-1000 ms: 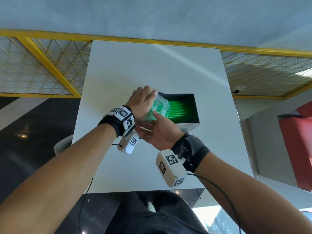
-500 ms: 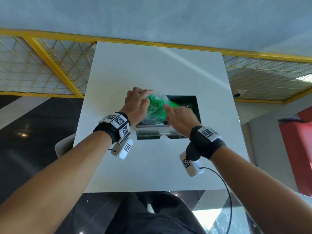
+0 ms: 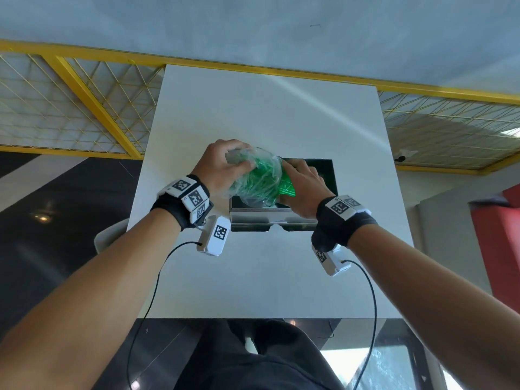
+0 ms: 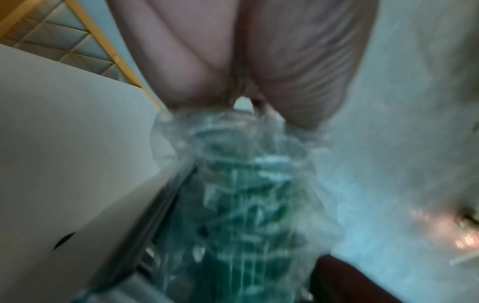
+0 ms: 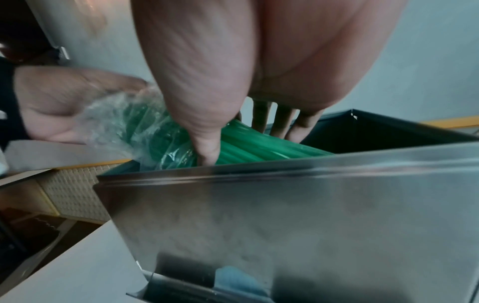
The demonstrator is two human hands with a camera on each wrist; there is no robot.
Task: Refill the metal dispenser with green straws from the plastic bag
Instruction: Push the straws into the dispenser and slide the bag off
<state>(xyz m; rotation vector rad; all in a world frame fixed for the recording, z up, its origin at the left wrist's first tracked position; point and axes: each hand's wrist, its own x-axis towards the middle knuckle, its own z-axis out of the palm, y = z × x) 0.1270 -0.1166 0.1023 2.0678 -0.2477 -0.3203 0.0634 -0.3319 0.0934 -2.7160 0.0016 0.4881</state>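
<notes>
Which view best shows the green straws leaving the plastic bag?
The right wrist view: the green straws slide bare from the plastic bag into the metal dispenser. The head view shows them bunched inside the bag; the left wrist view is blurred.

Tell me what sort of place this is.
Probably a cafe or canteen seating area. A metal straw dispenser stands on a plain white table, a yellow mesh railing runs behind it, and a red seat is alongside.

A café-like spot: white table [image 3: 267,114], metal straw dispenser [image 3: 270,218], yellow mesh railing [image 3: 84,94], red seat [image 3: 501,235].
</notes>
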